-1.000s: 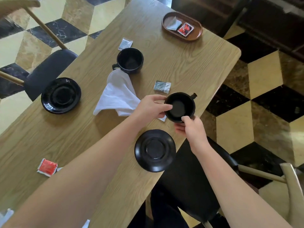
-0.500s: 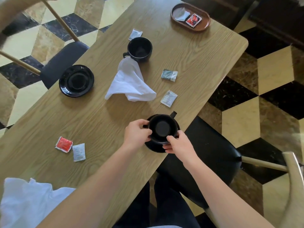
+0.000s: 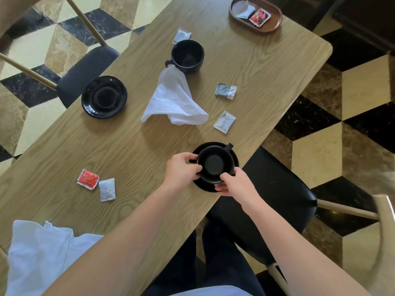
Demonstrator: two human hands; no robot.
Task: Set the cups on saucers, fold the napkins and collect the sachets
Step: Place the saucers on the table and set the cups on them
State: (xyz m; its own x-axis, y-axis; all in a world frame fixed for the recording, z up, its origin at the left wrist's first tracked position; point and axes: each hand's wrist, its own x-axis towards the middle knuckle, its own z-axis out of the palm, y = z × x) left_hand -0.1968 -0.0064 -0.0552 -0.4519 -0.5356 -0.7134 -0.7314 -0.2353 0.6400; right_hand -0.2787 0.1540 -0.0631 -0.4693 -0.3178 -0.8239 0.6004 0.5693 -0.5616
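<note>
Left hand (image 3: 181,168) and right hand (image 3: 234,183), fingers closed on the rim of the black cup (image 3: 214,164), which now sits on its saucer (image 3: 235,155) at lower centre, having been carried there from farther up the worktop (image 3: 267,67); first pairing done, second cup (image 3: 188,55) and saucer (image 3: 104,97) remain apart at upper left

Table (image 3: 267,67) — light wood-grain top, rounded far-right corner. Floor (image 3: 316,159) — polished marble in a cube pattern of black, cream and brown tiles. Dark-cushioned chair (image 3: 85,67) with pale wooden legs at the left edge; black-cushioned chair (image 3: 275,189) at the right edge. Daylight sheen across the tabletop.
</note>
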